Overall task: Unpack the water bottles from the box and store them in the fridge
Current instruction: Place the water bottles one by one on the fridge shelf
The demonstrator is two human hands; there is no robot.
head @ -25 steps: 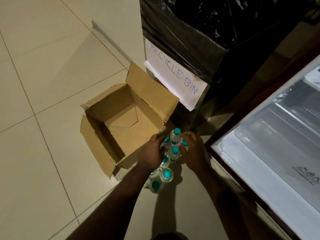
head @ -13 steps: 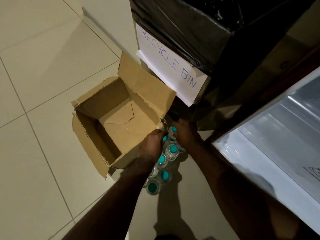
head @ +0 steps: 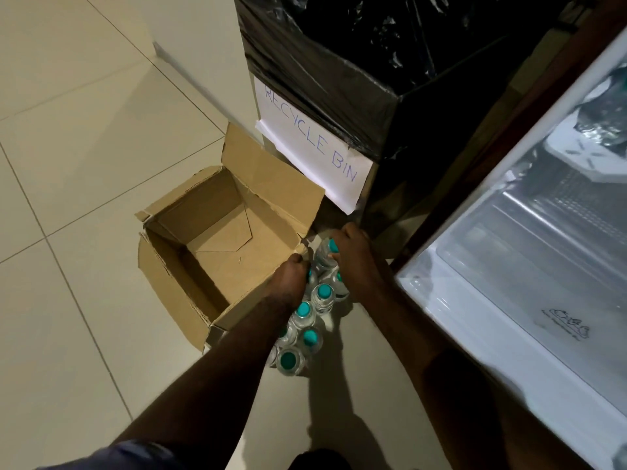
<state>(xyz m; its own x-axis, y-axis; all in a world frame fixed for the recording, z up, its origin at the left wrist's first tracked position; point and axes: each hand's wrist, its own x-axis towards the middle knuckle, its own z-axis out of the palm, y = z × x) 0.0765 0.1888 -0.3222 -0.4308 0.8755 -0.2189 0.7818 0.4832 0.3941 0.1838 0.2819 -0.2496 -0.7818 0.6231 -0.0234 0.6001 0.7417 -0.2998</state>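
Observation:
Several clear water bottles with teal caps stand in a tight cluster on the tiled floor, beside the right corner of an open cardboard box whose inside shows only bare cardboard. My left hand is closed over a bottle at the cluster's far left; its cap barely shows under my fingers. My right hand is wrapped around the farthest bottle, just below its teal cap. The open fridge fills the right side, with white shelves and a clear drawer.
A bin lined with a black bag stands behind the box and bottles, with a paper sign reading RECYCLE BIN. A dark wooden edge runs between the bin and the fridge. Cream floor tiles spread to the left.
Both hands have stayed on the far end of the bottle cluster. My right hand has shifted slightly farther, onto the back bottle. The head camera has tilted a little.

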